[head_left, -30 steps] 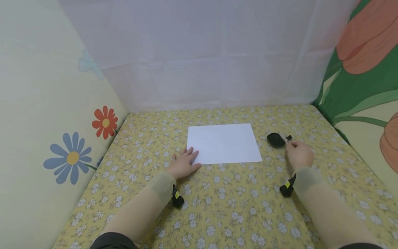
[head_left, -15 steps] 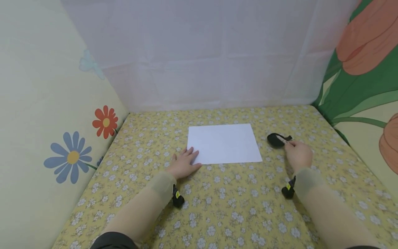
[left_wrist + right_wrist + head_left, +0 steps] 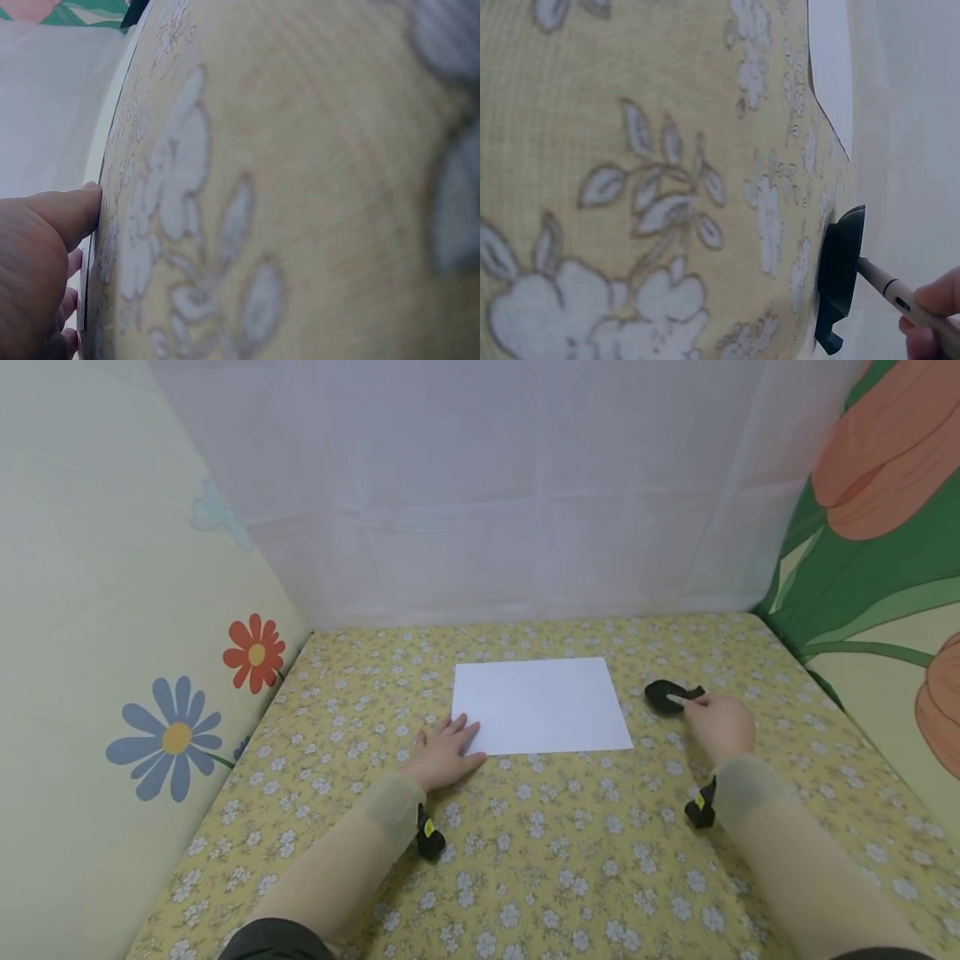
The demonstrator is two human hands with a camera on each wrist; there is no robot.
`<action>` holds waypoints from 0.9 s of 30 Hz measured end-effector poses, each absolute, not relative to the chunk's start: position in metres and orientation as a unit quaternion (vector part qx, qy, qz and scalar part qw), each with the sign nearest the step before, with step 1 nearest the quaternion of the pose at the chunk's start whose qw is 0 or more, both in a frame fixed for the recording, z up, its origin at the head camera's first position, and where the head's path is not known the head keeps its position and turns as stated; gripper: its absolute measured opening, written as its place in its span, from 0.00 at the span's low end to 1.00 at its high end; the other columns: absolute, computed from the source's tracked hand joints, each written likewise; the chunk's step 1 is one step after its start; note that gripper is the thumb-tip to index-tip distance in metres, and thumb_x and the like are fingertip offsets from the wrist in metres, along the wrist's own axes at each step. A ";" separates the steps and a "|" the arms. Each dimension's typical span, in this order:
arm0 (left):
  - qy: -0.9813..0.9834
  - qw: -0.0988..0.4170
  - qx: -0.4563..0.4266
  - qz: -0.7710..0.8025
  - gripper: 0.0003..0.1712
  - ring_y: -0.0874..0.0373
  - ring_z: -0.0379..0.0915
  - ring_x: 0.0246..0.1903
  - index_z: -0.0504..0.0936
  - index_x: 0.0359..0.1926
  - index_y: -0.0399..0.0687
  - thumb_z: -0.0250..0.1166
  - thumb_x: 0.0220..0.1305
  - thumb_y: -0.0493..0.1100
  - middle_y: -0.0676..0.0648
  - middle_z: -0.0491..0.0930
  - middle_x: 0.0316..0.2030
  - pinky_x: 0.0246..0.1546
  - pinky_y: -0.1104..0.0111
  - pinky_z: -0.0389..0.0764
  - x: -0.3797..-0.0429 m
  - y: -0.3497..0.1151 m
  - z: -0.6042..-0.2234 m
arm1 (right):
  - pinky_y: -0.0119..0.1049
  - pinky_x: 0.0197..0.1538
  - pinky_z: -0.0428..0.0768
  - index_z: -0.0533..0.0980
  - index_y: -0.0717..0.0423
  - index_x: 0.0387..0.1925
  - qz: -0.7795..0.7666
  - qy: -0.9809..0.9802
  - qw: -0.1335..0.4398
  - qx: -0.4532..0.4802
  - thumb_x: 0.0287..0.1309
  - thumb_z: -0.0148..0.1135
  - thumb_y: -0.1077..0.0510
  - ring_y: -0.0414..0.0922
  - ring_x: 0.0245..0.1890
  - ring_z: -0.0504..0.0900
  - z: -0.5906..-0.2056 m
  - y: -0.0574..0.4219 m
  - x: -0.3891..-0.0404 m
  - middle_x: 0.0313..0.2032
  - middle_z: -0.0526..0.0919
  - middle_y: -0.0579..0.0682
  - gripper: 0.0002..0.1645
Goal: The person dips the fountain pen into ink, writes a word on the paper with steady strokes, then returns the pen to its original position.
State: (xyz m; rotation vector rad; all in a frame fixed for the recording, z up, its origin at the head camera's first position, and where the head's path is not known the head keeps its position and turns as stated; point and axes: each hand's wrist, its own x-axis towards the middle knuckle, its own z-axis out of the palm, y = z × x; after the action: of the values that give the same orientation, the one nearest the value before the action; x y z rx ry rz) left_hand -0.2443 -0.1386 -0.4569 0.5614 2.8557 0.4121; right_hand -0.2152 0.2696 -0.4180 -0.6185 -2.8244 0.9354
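A white sheet of paper [image 3: 543, 706] lies on the yellow floral tablecloth. My left hand [image 3: 444, 758] rests flat with spread fingers on its near left corner. The left wrist view has that hand's thumb [image 3: 75, 210] at the sheet's edge. To the right, my right hand [image 3: 723, 727] pinches a slim pale pen-like stick [image 3: 885, 283] with a dark ring round it. The stick slants down to a small black dish [image 3: 662, 697] with a short tail-like handle. The stick's tip disappears behind the rim of the dish in the right wrist view.
Around the table stand a white cloth backdrop [image 3: 495, 527] and side panels printed with large flowers. Black wrist cameras hang under both wrists, close over the tablecloth [image 3: 562, 893].
My right hand has shifted slightly and tilted the stick, which lay near the dish's handle side and now points over its middle. The left hand and the paper have stayed put.
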 end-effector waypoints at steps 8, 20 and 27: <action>0.966 0.106 0.189 0.141 0.38 0.52 0.31 0.62 0.51 0.64 0.63 0.44 0.54 0.69 0.53 0.41 0.65 0.53 0.43 0.32 -0.242 -0.138 -0.454 | 0.41 0.20 0.69 0.75 0.57 0.40 0.260 -0.946 0.052 -0.186 0.56 0.43 0.39 0.49 0.26 0.74 -0.453 0.292 -0.239 0.36 0.77 0.57 0.28; 0.966 0.099 0.194 0.142 0.38 0.52 0.32 0.62 0.51 0.64 0.61 0.45 0.55 0.67 0.53 0.42 0.64 0.53 0.42 0.33 -0.241 -0.137 -0.452 | 0.39 0.21 0.68 0.76 0.53 0.35 0.238 -0.953 0.097 -0.162 0.57 0.39 0.39 0.49 0.26 0.73 -0.477 0.305 -0.249 0.33 0.76 0.54 0.27; 0.966 0.099 0.192 0.141 0.38 0.52 0.32 0.62 0.51 0.64 0.62 0.44 0.55 0.67 0.53 0.41 0.64 0.53 0.43 0.33 -0.241 -0.138 -0.453 | 0.40 0.21 0.67 0.76 0.54 0.36 0.232 -0.955 0.100 -0.157 0.57 0.38 0.39 0.48 0.25 0.73 -0.481 0.306 -0.251 0.34 0.76 0.54 0.28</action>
State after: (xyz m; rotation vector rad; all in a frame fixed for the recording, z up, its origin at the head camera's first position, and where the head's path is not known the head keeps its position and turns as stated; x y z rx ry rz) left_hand -0.2413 -0.1376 -0.4532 0.5668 2.8571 0.4176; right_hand -0.2515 0.3062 -0.4813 -0.4634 -2.8214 0.6869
